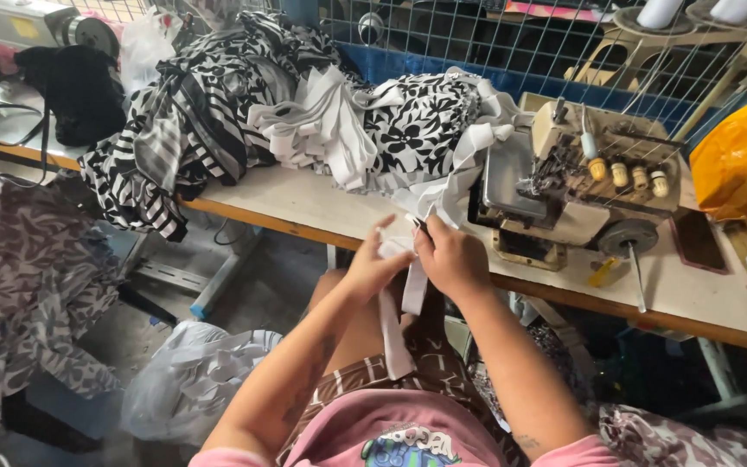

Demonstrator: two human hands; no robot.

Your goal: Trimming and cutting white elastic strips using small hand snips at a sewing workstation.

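My left hand (pixel 372 264) and my right hand (pixel 453 257) are together over my lap, at the front edge of the sewing table (pixel 304 203). Both pinch a white elastic strip (pixel 393 333) that hangs down between them onto my knees. The strip runs up from my right hand to a heap of white bands (pixel 326 130) on the table. A small dark tool tip shows above my right thumb; I cannot tell what it is. An overlock sewing machine (pixel 577 186) stands just right of my hands.
Black-and-white patterned fabric (pixel 192 121) is piled on the table's left. A clear bag of white strips (pixel 196 380) lies on the floor at left. A phone (pixel 700 242) lies right of the machine, beside a yellow bag (pixel 745 164). Wire mesh fences the back.
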